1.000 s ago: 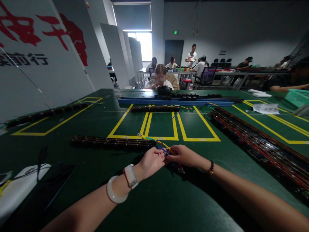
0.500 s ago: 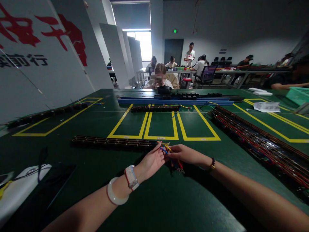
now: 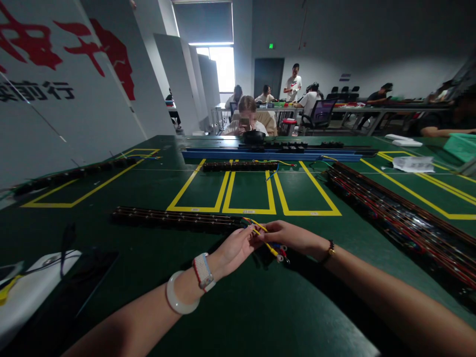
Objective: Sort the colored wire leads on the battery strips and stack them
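My left hand [image 3: 235, 249] and my right hand [image 3: 288, 234] meet over the green table [image 3: 238, 302], both pinched on a small bundle of coloured wires [image 3: 268, 243] (yellow, red, blue). The wires run from the right end of a long black terminal strip [image 3: 174, 218] lying just beyond my left hand. The wire ends with ring lugs hang below my right fingers. A white bangle and a woven band sit on my left wrist, a bead bracelet on my right.
Yellow taped boxes [image 3: 253, 191] mark the table. A second black strip [image 3: 238, 166] and a blue rail [image 3: 271, 154] lie farther back. Long wired strips [image 3: 401, 218] run down the right. A white item and black pad [image 3: 44, 282] are at left. People sit at tables beyond.
The wire bundle has been drawn in closer to the strip's end; a loose loop that lay left of my hands is gone. Both hands stay pinched together, shifted slightly up.
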The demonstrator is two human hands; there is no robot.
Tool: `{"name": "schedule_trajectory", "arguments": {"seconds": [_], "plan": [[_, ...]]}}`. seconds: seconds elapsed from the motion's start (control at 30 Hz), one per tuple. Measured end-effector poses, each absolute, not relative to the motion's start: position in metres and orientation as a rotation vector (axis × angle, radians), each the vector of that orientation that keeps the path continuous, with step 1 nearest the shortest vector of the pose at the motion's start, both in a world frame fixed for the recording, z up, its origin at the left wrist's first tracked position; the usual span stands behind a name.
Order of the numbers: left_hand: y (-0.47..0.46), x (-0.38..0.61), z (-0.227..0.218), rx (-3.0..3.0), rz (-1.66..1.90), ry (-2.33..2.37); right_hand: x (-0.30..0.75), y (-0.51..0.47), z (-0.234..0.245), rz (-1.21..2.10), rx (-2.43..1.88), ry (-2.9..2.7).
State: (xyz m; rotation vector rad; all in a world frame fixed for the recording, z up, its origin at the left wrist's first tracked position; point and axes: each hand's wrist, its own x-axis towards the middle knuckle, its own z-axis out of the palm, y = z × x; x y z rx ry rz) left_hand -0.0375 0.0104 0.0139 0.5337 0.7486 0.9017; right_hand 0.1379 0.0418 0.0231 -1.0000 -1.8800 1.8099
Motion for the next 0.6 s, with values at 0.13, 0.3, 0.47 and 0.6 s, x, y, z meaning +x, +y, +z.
{"name": "schedule_trajectory", "arguments": {"seconds": [0.13, 0.3, 0.47, 0.6], "plan": [[0.005, -0.037, 0.018, 0.516, 0.837, 0.721, 0.137, 0.040, 0.026, 1.563, -1.200, -2.000], [0.000, -0.032, 0.011, 0.515, 0.796, 0.625, 0.134, 0.036, 0.031, 1.176, -1.320, -2.268], [0.003, -0.027, 0.000, 0.500, 0.860, 0.604, 0.128, 0.028, 0.040, 0.835, -1.390, -2.444], [0.003, -0.025, -0.001, 0.506, 0.880, 0.613, 0.122, 0.019, 0.045, 0.547, -1.499, -2.589]]}}
